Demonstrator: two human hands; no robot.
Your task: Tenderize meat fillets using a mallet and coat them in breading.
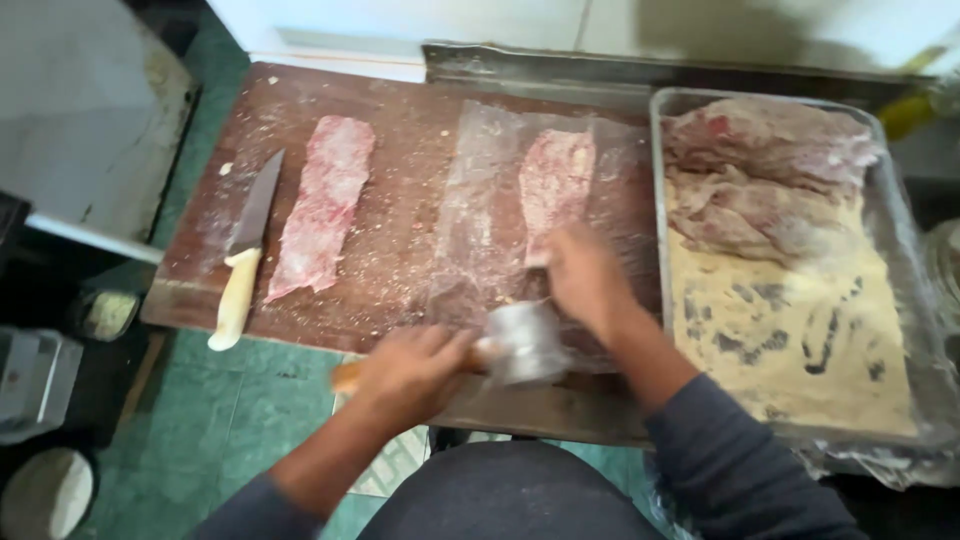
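Two hands work: left hand [405, 375] grasps the mallet [520, 345], right hand [585, 280] flattens the plastic sheet [480, 210] over the meat strip [555, 185]; pounding seems next, needing a square strike.

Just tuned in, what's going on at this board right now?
A person stands at a brown cutting board. The left hand grips a metal meat mallet by its handle. The right hand presses on the near end of a meat slice that lies under a clear plastic sheet. A second meat slice lies uncovered beside a knife. At the right, a metal tray holds breadcrumbs and coated meat pieces.
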